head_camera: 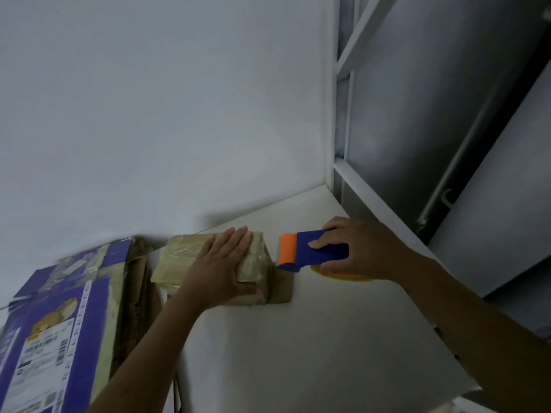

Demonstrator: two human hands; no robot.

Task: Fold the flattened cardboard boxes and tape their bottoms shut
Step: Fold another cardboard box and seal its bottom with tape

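A small brown cardboard box (179, 257) stands on the white table (298, 338), its top covered in glossy tape. My left hand (217, 263) lies flat on the box's top with straight fingers, thumb down its near side. My right hand (354, 248) grips a blue tape dispenser (316, 248) with an orange front plate (287, 248) and a yellow tape roll (340, 275) beneath. The dispenser's front sits at the box's right edge, just above a cardboard flap (280, 287) lying on the table.
A larger purple printed box (68, 323) with shipping labels lies at the left, with flattened cardboard pieces (140, 281) between it and the small box. A white wall runs behind. A white window frame (346, 114) and grey panels stand at the right.
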